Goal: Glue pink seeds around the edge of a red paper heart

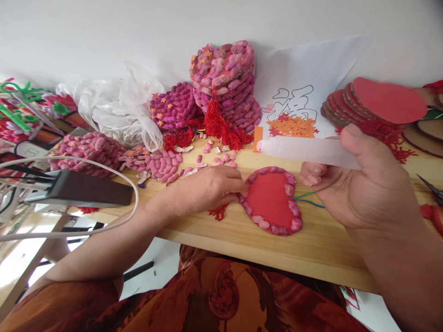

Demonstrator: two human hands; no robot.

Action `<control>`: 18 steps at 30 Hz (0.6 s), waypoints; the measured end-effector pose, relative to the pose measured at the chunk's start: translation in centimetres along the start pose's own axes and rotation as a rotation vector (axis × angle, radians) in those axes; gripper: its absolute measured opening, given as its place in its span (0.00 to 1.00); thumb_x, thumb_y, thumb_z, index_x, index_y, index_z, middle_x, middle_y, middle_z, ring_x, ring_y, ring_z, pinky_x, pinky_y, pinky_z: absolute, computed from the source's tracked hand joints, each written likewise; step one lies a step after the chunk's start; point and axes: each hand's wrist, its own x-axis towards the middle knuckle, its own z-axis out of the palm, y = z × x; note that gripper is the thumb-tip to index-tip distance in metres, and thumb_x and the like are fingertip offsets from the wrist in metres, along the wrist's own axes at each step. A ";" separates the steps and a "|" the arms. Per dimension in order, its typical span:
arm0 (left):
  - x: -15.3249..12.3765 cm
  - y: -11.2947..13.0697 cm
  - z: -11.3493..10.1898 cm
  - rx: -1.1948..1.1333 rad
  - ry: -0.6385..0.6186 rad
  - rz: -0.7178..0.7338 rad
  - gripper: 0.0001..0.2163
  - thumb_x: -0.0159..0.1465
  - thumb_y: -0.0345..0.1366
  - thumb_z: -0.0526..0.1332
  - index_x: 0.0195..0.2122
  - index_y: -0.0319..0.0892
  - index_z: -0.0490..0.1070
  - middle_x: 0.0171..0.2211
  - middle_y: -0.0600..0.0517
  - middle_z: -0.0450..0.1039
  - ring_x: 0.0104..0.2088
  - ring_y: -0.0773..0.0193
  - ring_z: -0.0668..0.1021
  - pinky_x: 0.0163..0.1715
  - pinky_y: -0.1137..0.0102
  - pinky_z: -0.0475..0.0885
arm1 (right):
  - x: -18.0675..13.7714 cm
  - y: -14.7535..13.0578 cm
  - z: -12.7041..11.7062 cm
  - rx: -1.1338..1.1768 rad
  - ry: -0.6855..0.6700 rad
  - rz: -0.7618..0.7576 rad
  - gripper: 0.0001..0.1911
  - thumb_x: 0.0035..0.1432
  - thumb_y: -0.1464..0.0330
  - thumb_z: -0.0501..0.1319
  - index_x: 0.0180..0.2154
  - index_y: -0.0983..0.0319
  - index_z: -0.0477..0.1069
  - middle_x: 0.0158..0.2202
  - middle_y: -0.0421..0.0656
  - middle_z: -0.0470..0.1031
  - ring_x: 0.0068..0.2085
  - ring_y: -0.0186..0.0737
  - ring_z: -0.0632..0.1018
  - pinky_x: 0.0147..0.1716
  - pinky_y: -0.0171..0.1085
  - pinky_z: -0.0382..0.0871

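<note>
A red heart-shaped card point(272, 199) lies on the wooden table point(242, 240), its rim lined with pink painted shells. My left hand point(207, 188) rests at the card's left edge, fingers pinched together on a shell there. Raised over the right side of the card, my right hand point(360, 184) is closed round a translucent white glue stick point(304, 151) that points left. A red tassel point(218, 212) sticks out from under my left hand, and green and blue threads point(309, 199) trail from the card's right side.
Loose pink shells point(214, 157) lie scattered behind the card. Stacks of finished shell-covered hearts point(224, 83) stand against the wall, more at left point(90, 150). A plastic bag point(117, 106), a stack of red card hearts point(377, 103), a drawing sheet point(294, 108), scissors point(431, 188) and a dark box with cable point(76, 189) surround.
</note>
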 end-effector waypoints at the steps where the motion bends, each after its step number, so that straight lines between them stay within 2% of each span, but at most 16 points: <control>1: 0.0 0.0 0.0 -0.002 0.001 -0.002 0.09 0.74 0.33 0.58 0.46 0.40 0.78 0.40 0.47 0.77 0.42 0.61 0.78 0.46 0.69 0.70 | 0.0 0.0 0.0 0.002 0.001 0.002 0.12 0.62 0.62 0.64 0.27 0.59 0.73 0.21 0.39 0.66 0.21 0.38 0.69 0.20 0.39 0.65; 6: -0.3 -0.2 0.1 -0.014 0.045 0.008 0.09 0.74 0.34 0.59 0.48 0.40 0.78 0.42 0.47 0.78 0.44 0.62 0.79 0.47 0.69 0.71 | -0.2 -0.2 0.1 0.023 0.006 0.005 0.11 0.62 0.63 0.64 0.28 0.58 0.73 0.21 0.39 0.66 0.21 0.38 0.69 0.19 0.38 0.64; 9: -0.3 -0.3 0.3 -0.023 0.085 0.027 0.09 0.74 0.33 0.58 0.46 0.41 0.79 0.40 0.48 0.78 0.42 0.63 0.79 0.45 0.70 0.71 | -0.2 -0.2 0.2 0.027 -0.002 0.005 0.12 0.61 0.62 0.65 0.27 0.59 0.72 0.21 0.39 0.66 0.21 0.38 0.69 0.20 0.39 0.65; 18: 0.0 -0.3 0.5 -0.100 0.095 0.042 0.11 0.74 0.31 0.57 0.41 0.39 0.80 0.39 0.46 0.80 0.40 0.64 0.79 0.43 0.70 0.71 | -0.1 -0.2 -0.1 0.026 -0.028 0.001 0.12 0.61 0.60 0.65 0.28 0.59 0.73 0.22 0.38 0.66 0.22 0.37 0.69 0.21 0.38 0.64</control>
